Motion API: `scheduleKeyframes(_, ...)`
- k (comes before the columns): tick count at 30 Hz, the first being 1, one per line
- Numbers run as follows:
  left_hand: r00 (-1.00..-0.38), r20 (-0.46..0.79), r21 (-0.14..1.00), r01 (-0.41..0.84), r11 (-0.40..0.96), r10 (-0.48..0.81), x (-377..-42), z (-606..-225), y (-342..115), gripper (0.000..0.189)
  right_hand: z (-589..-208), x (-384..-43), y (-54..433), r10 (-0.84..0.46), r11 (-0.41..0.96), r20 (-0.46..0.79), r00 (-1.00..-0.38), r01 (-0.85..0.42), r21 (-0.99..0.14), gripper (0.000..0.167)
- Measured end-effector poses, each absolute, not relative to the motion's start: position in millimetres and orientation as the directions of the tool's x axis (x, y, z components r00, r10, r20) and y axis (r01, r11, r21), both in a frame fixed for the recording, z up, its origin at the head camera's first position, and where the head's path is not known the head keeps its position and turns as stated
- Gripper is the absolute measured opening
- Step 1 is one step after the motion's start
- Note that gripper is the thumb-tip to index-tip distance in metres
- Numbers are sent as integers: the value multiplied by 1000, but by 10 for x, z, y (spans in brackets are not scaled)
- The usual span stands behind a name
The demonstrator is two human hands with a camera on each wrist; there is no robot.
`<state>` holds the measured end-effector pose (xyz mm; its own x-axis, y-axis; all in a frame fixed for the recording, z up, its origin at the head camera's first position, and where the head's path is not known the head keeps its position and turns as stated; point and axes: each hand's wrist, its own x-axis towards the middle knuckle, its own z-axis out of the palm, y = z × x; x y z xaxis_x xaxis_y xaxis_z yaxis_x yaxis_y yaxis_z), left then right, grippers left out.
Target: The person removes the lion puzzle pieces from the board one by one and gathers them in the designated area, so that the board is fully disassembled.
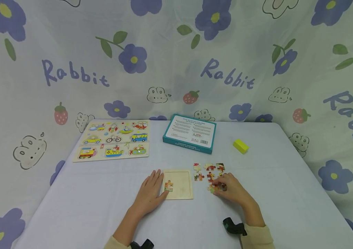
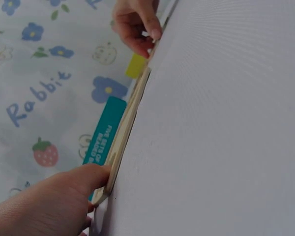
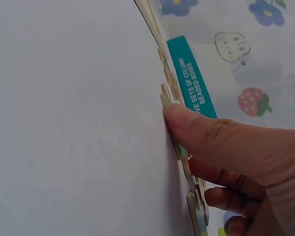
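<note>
My left hand [image 1: 149, 192] lies with straight fingers along the left edge of a square wooden puzzle tray [image 1: 183, 178], its thumb touching the tray's near left part. One small jigsaw piece [image 1: 168, 185] sits inside the tray at its left side. To the right of the tray, my right hand [image 1: 233, 189] bends over a group of loose jigsaw pieces [image 1: 210, 167]. Its thumb and fingers pinch a jigsaw piece [image 3: 176, 142] at the near end of the group; the fingers partly hide it. Two more joined-looking pieces [image 1: 198, 176] lie between tray and group.
Behind the tray lies a teal and white box [image 1: 190, 133]. A wooden vehicle puzzle board [image 1: 112, 141] is at the back left, and a yellow block [image 1: 240, 146] at the back right. A white cloth covers the table [image 1: 288, 193]; a printed curtain [image 1: 170, 52] hangs behind.
</note>
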<state>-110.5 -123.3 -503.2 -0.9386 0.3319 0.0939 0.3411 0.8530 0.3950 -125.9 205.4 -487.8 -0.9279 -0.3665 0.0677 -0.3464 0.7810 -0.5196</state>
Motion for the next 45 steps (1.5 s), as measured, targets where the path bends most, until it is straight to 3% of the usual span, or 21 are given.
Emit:
scheduleKeyframes(16,-938,96,400,344,850,334,-1115,-4995,-1231,69,-4902,-1279,1999,-353,779,94,-931,-348,-522,35)
scheduleKeyframes(24,-935,106,401,352,846,339,-1107,-5010,-1239,68,-4912,-1264,1877,-350,761,206,-914,-405,-506,27)
scheduleKeyframes(38,-934,97,412,351,841,343,-1087,-5037,-1253,66,-5018,-1215,1497,-522,606,408,-749,-662,-441,23)
scheduleKeyframes(45,-932,111,410,359,838,345,-1078,-5046,-1256,64,-5051,-1184,1334,-555,559,430,-712,-703,-441,19)
